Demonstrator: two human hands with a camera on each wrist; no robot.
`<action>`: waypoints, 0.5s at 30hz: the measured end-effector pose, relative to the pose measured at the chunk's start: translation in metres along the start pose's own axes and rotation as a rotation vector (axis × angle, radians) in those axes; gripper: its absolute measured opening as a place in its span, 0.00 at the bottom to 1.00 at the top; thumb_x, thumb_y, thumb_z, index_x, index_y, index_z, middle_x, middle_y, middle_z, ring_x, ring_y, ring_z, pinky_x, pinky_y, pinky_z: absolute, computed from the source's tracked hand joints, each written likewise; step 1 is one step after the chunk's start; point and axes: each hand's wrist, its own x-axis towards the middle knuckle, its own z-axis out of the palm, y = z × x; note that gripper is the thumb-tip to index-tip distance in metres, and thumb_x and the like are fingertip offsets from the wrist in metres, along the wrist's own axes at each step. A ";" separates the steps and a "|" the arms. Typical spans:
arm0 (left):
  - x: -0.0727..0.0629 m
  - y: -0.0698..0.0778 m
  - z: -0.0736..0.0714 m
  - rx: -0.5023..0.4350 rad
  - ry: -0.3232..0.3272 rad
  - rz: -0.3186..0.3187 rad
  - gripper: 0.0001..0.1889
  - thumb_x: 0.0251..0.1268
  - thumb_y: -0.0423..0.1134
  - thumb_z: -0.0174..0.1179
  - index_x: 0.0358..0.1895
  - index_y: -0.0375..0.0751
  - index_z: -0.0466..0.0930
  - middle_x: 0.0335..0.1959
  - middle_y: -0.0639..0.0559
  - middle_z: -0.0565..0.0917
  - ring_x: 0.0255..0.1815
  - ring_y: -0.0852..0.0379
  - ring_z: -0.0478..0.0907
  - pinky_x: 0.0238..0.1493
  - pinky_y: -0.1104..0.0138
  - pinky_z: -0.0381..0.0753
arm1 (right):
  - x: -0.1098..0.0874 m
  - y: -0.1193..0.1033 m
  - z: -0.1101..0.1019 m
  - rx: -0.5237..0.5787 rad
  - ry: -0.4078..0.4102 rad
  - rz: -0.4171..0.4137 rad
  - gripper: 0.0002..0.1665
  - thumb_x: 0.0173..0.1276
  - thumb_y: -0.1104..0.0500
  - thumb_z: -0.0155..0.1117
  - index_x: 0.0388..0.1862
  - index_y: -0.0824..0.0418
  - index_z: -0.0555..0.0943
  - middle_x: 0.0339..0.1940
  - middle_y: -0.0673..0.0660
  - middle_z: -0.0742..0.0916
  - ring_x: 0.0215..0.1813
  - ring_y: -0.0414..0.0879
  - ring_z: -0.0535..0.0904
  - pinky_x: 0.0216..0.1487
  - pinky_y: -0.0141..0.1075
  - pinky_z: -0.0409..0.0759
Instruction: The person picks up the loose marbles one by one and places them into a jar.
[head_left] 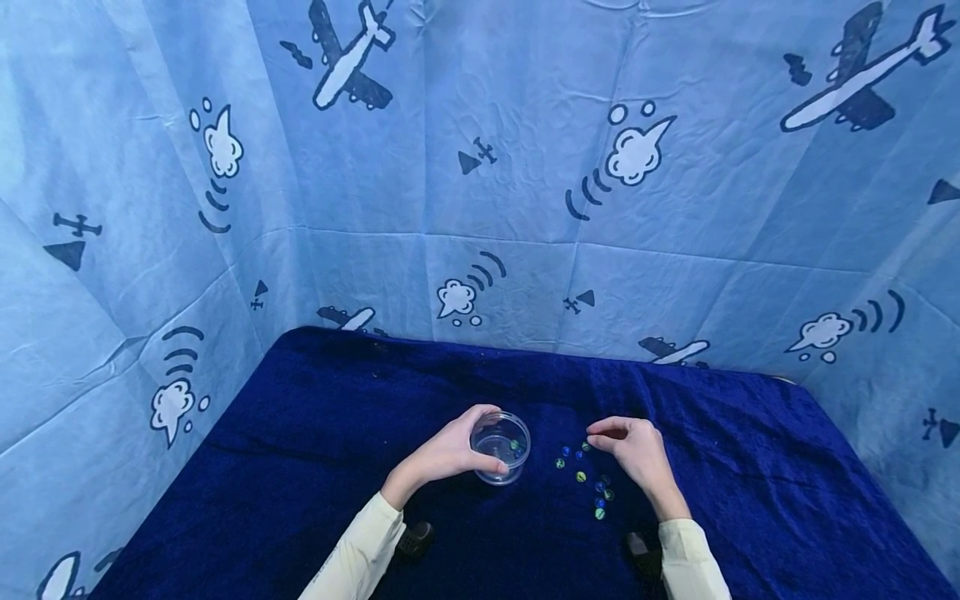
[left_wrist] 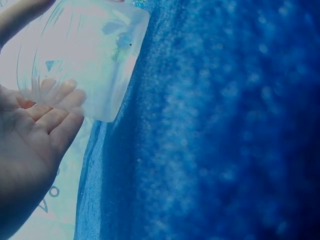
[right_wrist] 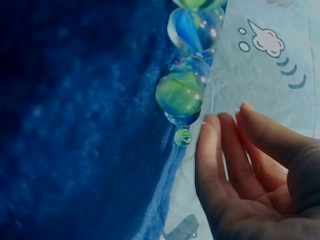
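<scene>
My left hand [head_left: 459, 446] grips a clear plastic jar [head_left: 501, 482] around its side, thumb near and fingers behind. Inside the jar, a greenish marble [head_left: 514, 445] shows; in the left wrist view, blue and green marbles [left_wrist: 122, 41] appear blurred through the wall. To the jar's right, several glass marbles [head_left: 581, 477] with blue, green and yellow swirls lie loose on the cloth. My right hand [head_left: 636, 450] hovers at their far right side, fingertips close to a green marble [head_left: 586, 447]. In the right wrist view its fingers [right_wrist: 207, 155] are loosely bent, with nothing visible between them and the thumb.
Dark blue velvety cloth [head_left: 315, 467] covers the table under both hands. Light blue curtains [head_left: 525, 208] printed with planes and clouds stand behind and at the sides. Dark objects [head_left: 415, 540] show beside the wrists.
</scene>
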 end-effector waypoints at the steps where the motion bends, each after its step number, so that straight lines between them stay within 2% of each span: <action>1: 0.000 0.000 0.000 0.001 0.001 -0.002 0.44 0.58 0.47 0.75 0.76 0.41 0.64 0.72 0.46 0.73 0.73 0.48 0.69 0.73 0.51 0.67 | 0.000 0.001 0.000 -0.002 -0.011 0.000 0.05 0.65 0.65 0.74 0.38 0.66 0.90 0.38 0.58 0.91 0.41 0.48 0.85 0.39 0.36 0.78; 6: -0.001 0.002 0.000 -0.004 0.003 -0.018 0.44 0.58 0.46 0.75 0.76 0.43 0.64 0.72 0.47 0.73 0.73 0.49 0.69 0.73 0.52 0.68 | 0.000 0.005 0.000 -0.018 -0.047 -0.031 0.03 0.65 0.66 0.74 0.38 0.65 0.90 0.39 0.58 0.91 0.42 0.48 0.86 0.41 0.38 0.80; 15: -0.001 0.003 0.000 0.004 0.005 -0.004 0.44 0.57 0.46 0.76 0.76 0.42 0.64 0.73 0.45 0.72 0.74 0.47 0.68 0.74 0.50 0.67 | -0.001 0.005 0.001 -0.071 -0.091 -0.098 0.04 0.63 0.68 0.75 0.37 0.63 0.90 0.37 0.57 0.91 0.40 0.49 0.87 0.40 0.40 0.80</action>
